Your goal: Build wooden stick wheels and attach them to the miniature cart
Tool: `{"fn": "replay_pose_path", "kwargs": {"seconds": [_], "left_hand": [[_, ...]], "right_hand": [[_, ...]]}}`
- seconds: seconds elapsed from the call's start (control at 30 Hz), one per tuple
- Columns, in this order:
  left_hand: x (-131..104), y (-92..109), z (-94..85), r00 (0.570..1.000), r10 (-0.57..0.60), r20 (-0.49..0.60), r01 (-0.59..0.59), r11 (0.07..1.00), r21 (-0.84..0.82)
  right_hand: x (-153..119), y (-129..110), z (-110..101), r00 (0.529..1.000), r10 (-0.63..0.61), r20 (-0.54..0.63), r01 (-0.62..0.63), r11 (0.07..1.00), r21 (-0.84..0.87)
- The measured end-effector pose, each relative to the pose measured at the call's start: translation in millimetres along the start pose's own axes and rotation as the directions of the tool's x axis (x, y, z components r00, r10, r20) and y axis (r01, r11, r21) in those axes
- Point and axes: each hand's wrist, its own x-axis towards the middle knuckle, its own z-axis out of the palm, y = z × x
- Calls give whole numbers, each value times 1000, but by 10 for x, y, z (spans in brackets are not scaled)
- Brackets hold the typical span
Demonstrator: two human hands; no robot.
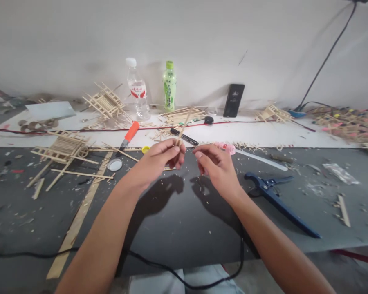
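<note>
Pinching a thin wooden stick (184, 124) between thumb and fingertips, the left hand (161, 159) holds it slanting up and away over the dark mat (178, 220). The right hand (216, 165) hovers just right of it, fingers loosely curled, gripping nothing visible, thumb pointing toward the left hand. A black marker (184, 136) lies just beyond both hands. Blue cutters (277, 198) rest to the right, an orange utility knife (129, 136) to the far left, near a stick frame (63, 149).
</note>
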Motion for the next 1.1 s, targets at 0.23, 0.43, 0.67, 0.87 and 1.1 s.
{"fn": "replay_pose_path", "kwargs": {"seconds": [0.23, 0.43, 0.67, 0.87, 1.1], "left_hand": [[166, -325, 83, 997, -43, 69, 39, 997, 62], [166, -384, 132, 996, -66, 58, 69, 996, -60], [148, -375, 239, 997, -46, 59, 54, 990, -130], [137, -345, 315, 999, -11, 46, 16, 994, -108], [109, -294, 201, 976, -36, 216, 7, 991, 134]], "right_hand": [[-17, -3, -42, 916, -391, 90, 378, 768, -517], [22, 74, -72, 894, -421, 154, 430, 711, -556], [25, 29, -88, 901, -424, 97, 408, 749, -522], [17, 18, -37, 945, -327, 13, 307, 871, -384], [43, -59, -80, 996, -18, 82, 7, 991, 135]]}}
